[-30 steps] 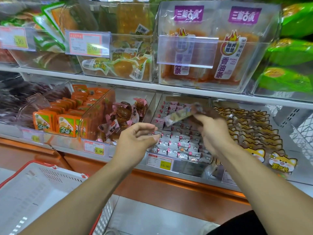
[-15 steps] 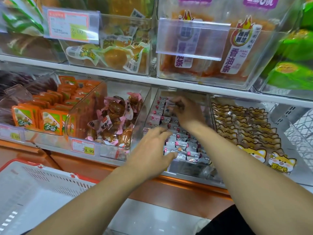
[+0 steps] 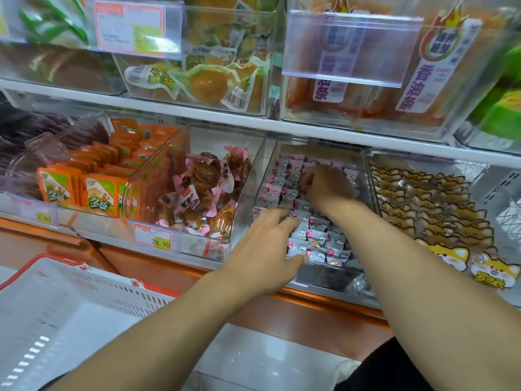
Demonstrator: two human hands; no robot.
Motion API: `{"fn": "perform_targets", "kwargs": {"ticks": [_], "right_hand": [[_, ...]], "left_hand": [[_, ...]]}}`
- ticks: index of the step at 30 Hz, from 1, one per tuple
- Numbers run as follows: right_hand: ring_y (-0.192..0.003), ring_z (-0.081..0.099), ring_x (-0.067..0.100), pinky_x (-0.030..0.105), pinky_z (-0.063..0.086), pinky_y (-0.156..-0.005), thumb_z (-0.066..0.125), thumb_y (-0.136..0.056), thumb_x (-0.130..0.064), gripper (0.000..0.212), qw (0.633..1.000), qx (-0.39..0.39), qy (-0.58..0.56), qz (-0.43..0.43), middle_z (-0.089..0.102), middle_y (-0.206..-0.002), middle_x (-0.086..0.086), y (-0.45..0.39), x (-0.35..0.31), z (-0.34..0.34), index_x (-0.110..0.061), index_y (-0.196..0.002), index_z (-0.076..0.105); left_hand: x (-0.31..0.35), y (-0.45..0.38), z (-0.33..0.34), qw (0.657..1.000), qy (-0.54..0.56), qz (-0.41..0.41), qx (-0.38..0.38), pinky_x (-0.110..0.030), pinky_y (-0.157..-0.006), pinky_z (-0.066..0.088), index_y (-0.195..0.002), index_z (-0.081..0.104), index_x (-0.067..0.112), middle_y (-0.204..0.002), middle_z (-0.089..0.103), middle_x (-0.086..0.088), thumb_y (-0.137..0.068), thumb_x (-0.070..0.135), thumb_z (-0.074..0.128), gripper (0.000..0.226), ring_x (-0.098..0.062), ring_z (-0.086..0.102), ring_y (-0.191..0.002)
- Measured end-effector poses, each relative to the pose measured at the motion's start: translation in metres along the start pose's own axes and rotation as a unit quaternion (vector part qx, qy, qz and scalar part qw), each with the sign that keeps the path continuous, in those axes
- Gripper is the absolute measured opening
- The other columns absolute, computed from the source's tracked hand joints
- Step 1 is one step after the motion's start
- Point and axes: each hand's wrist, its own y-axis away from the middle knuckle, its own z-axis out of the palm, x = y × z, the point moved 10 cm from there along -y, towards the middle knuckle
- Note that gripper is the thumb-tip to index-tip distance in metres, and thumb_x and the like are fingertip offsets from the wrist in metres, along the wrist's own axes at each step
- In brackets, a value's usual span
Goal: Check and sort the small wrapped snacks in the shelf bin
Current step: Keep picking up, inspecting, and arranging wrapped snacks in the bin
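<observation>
A clear shelf bin point(image 3: 324, 276) on the lower shelf holds rows of small wrapped snacks point(image 3: 318, 235) in pink, white and grey wrappers. My right hand point(image 3: 328, 187) reaches deep into the back of the bin. Its fingers curl down among the pink packets and pinch one there, which the fingers mostly hide. My left hand point(image 3: 263, 249) lies at the front left of the bin with straight fingers, its fingertips touching the packets near the left wall.
Left of it is a clear bin of brown snacks in pink wrappers point(image 3: 203, 190), then orange packets point(image 3: 93, 187). To the right lie cat-printed packets point(image 3: 431, 210). The upper shelf edge point(image 3: 282, 127) hangs close above. A white basket with red rim point(image 3: 70, 311) sits at lower left.
My right hand carried a snack from above the bin down to its back rows. My left hand moved forward from mid-air onto the front packets. The view moved closer.
</observation>
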Motion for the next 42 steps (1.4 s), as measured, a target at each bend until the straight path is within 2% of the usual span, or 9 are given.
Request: {"fn": "perform_targets", "kwargs": {"ticks": [5, 11, 16, 19, 25, 30, 35, 39, 42], "right_hand": [[-0.083, 0.065, 0.010, 0.031, 0.054, -0.078, 0.052, -0.101, -0.014, 0.034, 0.984, 0.098, -0.148, 0.018, 0.067, -0.087, -0.012, 0.005, -0.001, -0.035, -0.033, -0.074, 0.058], [-0.090, 0.065, 0.022, 0.019, 0.043, -0.072, 0.056, -0.103, -0.030, 0.024, 0.934, 0.203, -0.291, 0.029, 0.069, -0.101, 0.005, 0.045, 0.005, -0.077, -0.008, -0.110, 0.063], [-0.103, 0.072, 0.025, 0.038, 0.060, -0.090, 0.059, -0.099, -0.012, 0.009, 0.693, 0.004, -0.706, 0.146, 0.076, -0.105, 0.011, 0.099, -0.012, -0.028, -0.004, -0.102, 0.063], [-0.100, 0.074, 0.023, 0.033, 0.062, -0.084, 0.064, -0.095, -0.013, 0.022, 0.615, -0.087, -0.765, 0.168, 0.076, -0.105, 0.016, 0.122, -0.023, -0.013, 0.003, -0.110, 0.062], [-0.096, 0.075, 0.029, 0.033, 0.062, -0.081, 0.072, -0.082, -0.011, 0.033, 0.606, -0.125, -0.763, 0.184, 0.076, -0.101, 0.018, 0.131, -0.007, -0.011, 0.006, -0.110, 0.067], [-0.099, 0.074, 0.032, 0.033, 0.063, -0.078, 0.065, -0.090, -0.006, 0.028, 0.619, -0.155, -0.743, 0.201, 0.072, -0.115, 0.023, 0.134, 0.000, -0.002, 0.004, -0.117, 0.066], [-0.094, 0.075, 0.032, 0.034, 0.063, -0.074, 0.058, -0.097, -0.002, 0.023, 0.581, -0.146, -0.773, 0.207, 0.074, -0.108, 0.022, 0.133, 0.004, -0.002, 0.004, -0.119, 0.063], [-0.097, 0.074, 0.036, 0.038, 0.063, -0.077, 0.061, -0.096, -0.005, 0.025, 0.563, -0.165, -0.782, 0.208, 0.075, -0.105, 0.023, 0.135, 0.001, 0.000, 0.003, -0.119, 0.060], [-0.101, 0.074, 0.031, 0.032, 0.062, -0.080, 0.074, -0.082, -0.010, 0.041, 0.605, -0.207, -0.752, 0.159, 0.074, -0.110, 0.022, 0.136, -0.008, -0.004, 0.002, -0.117, 0.058]], "left_hand": [[-0.002, 0.004, -0.010, 0.999, 0.048, -0.019, 0.014, -0.023, -0.113, 0.024, -0.149, 0.046, 0.025, -0.156, 0.037, 0.008, -0.091, 0.044, 0.070, 0.065, -0.009, 0.030, -0.143], [-0.027, 0.014, -0.048, 0.934, 0.314, -0.108, 0.135, -0.025, -0.095, 0.055, -0.122, 0.065, 0.030, -0.118, 0.068, 0.016, -0.089, 0.027, 0.076, 0.035, 0.003, 0.065, -0.103], [-0.059, 0.025, -0.050, 0.828, 0.516, -0.188, 0.115, -0.027, -0.078, 0.061, -0.118, 0.065, 0.022, -0.106, 0.077, 0.001, -0.080, 0.032, 0.080, 0.043, -0.018, 0.075, -0.095], [-0.062, 0.032, -0.047, 0.785, 0.581, -0.192, 0.094, -0.024, -0.077, 0.060, -0.115, 0.071, 0.006, -0.103, 0.077, -0.016, -0.077, 0.026, 0.078, 0.043, -0.029, 0.076, -0.096], [-0.068, 0.042, -0.054, 0.733, 0.644, -0.185, 0.118, -0.025, -0.079, 0.060, -0.108, 0.075, 0.001, -0.106, 0.076, -0.021, -0.077, 0.027, 0.075, 0.040, -0.030, 0.075, -0.100], [-0.085, 0.048, -0.050, 0.736, 0.618, -0.227, 0.157, -0.023, -0.073, 0.061, -0.087, 0.073, 0.002, -0.098, 0.076, -0.023, -0.071, 0.020, 0.078, 0.025, -0.030, 0.076, -0.092], [-0.087, 0.047, -0.043, 0.722, 0.631, -0.237, 0.157, -0.024, -0.072, 0.061, -0.069, 0.074, 0.013, -0.090, 0.077, -0.019, -0.071, 0.019, 0.079, 0.008, -0.027, 0.077, -0.087], [-0.083, 0.046, -0.033, 0.726, 0.623, -0.246, 0.156, -0.022, -0.073, 0.061, -0.082, 0.063, 0.004, -0.082, 0.077, -0.012, -0.083, 0.008, 0.074, 0.012, -0.027, 0.077, -0.087], [-0.073, 0.043, -0.028, 0.742, 0.606, -0.240, 0.157, -0.022, -0.072, 0.061, -0.083, 0.059, 0.002, -0.089, 0.077, -0.017, -0.092, -0.001, 0.066, 0.012, -0.029, 0.077, -0.088]]}}
